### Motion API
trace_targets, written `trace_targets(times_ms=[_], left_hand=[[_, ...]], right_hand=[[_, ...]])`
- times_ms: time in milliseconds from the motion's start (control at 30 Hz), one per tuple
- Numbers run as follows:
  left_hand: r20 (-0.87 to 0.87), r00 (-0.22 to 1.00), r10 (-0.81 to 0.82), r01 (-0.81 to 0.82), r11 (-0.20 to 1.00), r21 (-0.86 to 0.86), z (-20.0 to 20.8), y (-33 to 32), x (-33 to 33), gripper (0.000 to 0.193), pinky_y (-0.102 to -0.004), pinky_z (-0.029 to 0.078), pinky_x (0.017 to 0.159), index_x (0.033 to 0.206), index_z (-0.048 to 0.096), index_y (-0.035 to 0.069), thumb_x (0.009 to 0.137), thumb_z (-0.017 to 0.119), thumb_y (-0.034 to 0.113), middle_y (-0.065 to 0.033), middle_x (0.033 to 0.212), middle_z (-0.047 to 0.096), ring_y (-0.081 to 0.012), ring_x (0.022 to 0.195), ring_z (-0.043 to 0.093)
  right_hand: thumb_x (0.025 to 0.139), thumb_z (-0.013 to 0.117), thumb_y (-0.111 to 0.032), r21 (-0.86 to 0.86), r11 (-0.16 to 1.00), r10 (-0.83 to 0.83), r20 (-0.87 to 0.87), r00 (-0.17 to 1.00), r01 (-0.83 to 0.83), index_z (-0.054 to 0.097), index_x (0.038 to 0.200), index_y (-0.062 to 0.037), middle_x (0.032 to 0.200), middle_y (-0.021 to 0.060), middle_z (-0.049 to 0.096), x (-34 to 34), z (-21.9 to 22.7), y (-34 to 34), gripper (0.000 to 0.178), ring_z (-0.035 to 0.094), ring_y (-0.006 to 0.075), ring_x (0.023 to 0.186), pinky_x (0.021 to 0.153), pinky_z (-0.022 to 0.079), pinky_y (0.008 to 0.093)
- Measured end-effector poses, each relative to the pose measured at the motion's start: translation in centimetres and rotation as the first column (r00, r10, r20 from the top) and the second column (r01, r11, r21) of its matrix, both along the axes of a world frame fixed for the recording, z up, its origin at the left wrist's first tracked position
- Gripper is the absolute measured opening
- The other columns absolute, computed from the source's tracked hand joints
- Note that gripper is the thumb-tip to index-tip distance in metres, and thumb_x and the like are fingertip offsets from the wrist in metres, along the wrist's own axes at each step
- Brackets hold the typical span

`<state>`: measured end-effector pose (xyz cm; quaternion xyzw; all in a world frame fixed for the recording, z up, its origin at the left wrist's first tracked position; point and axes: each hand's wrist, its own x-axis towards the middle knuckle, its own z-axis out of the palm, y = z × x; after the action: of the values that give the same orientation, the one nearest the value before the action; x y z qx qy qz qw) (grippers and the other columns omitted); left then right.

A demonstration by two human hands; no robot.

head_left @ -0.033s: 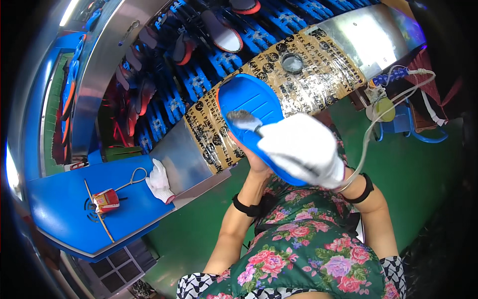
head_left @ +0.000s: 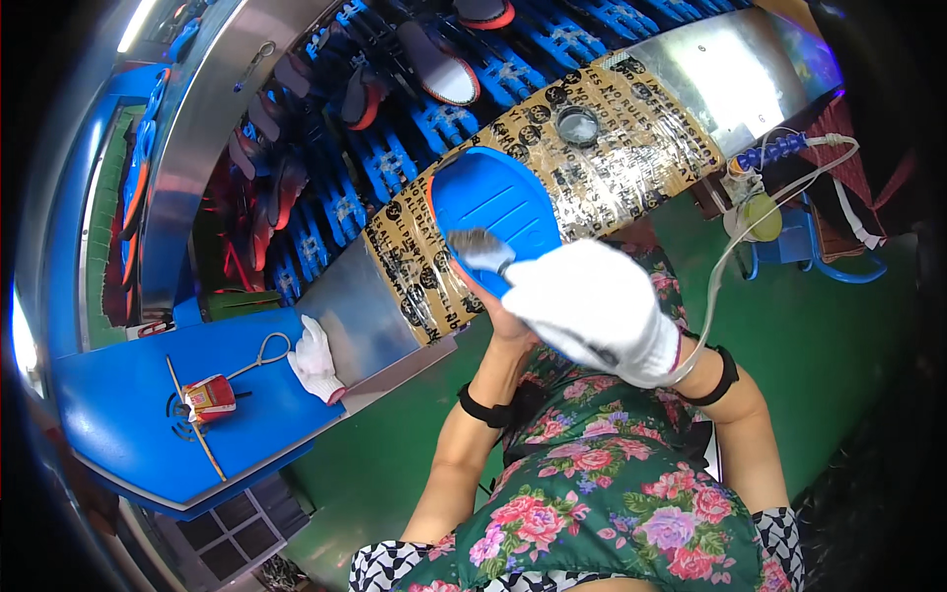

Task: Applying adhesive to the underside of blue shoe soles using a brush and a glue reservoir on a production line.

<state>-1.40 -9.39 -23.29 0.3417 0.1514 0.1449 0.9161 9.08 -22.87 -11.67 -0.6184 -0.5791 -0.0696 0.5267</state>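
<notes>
A blue shoe sole (head_left: 498,192), shallow with raised edges and grooves across it, lies over the near edge of the taped ledge. From below, my bare left hand (head_left: 506,323) supports its left side, fingers mostly hidden beneath it. My right hand (head_left: 590,301), in a white glove, is closed round a brush (head_left: 480,249), whose dark bristles rest on or just over the sole's left inner side. The near end of the sole is covered by the glove. A clear hose (head_left: 712,306) runs to the right wrist.
Behind the ledge, a conveyor with blue slats (head_left: 390,163) carries dark shoe parts (head_left: 439,64). A small round dish (head_left: 578,125) sits on the taped ledge (head_left: 631,183). On the blue table (head_left: 118,395) are a red cup (head_left: 210,397), a thin stick and a white glove (head_left: 316,360).
My gloved right hand and the brush have shifted slightly down, toward me. The sole and my left hand stay nearly where they were.
</notes>
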Motion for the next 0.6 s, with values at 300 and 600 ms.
trace_targets(times_ms=[300,600], left_hand=[[-0.095,0.981,0.168,-0.17,0.985,-0.011,1.7,0.7,0.7,0.108,-0.0495,0.057,0.096,0.152,0.037,0.009,0.085,0.036,0.093,-0.0191,0.13,0.063,-0.033,0.109,0.068],[0.175,0.979,-0.101,0.126,0.982,-0.139,2.5,1.7,1.7,0.121,-0.0436,0.063,0.078,0.126,0.054,-0.002,0.07,0.034,0.104,-0.0196,0.105,0.069,-0.0307,0.089,0.072]], right_hand=[[0.079,0.08,-0.005,0.099,0.995,-0.001,-0.033,0.999,0.004,0.078,0.107,-0.0093,0.105,0.0098,0.076,0.2,-1.0,-0.1,0.029,0.073,0.0281,0.091,0.081,0.058,0.0383],[0.081,0.08,-0.006,0.02,0.999,-0.037,-0.099,0.994,0.04,0.078,0.107,-0.0079,0.105,0.0082,0.077,-0.3,-1.4,-1.1,0.026,0.073,0.0258,0.092,0.083,0.057,0.0378]])
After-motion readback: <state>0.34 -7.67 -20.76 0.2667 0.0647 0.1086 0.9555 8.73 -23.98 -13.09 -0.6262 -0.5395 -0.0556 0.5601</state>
